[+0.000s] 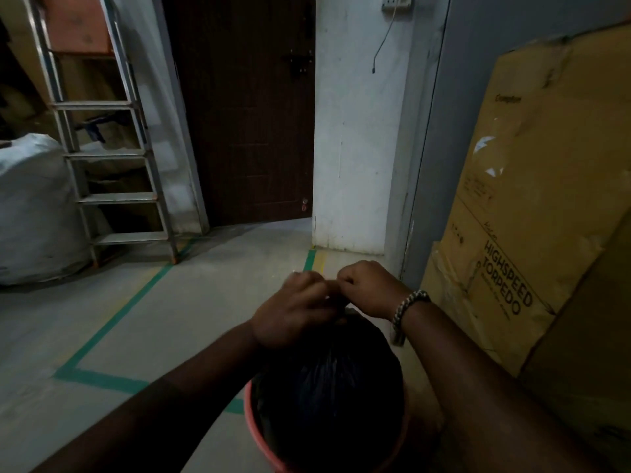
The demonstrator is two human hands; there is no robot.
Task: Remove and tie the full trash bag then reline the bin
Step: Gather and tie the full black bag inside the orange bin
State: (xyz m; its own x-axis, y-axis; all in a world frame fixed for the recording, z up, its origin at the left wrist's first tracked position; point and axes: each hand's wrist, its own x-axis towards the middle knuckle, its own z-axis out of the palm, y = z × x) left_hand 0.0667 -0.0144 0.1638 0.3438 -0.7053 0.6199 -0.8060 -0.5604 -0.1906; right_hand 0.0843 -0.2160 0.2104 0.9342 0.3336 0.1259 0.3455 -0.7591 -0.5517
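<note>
Lower centre: your left hand (293, 312) and right hand (368, 288) are pinching the trash bag's (327, 380) gathered neck; cinch the knot low and tight.

The light is dim where I stand. The grey floor (211, 302) carries green tape lines (112, 320). A dark brown door (246, 114) stands closed beside a white wall (355, 148) with a socket (396, 1). On the left are a metal ladder (106, 153) and a white sack (34, 206); on the right leans printed cardboard (532, 186).
</note>
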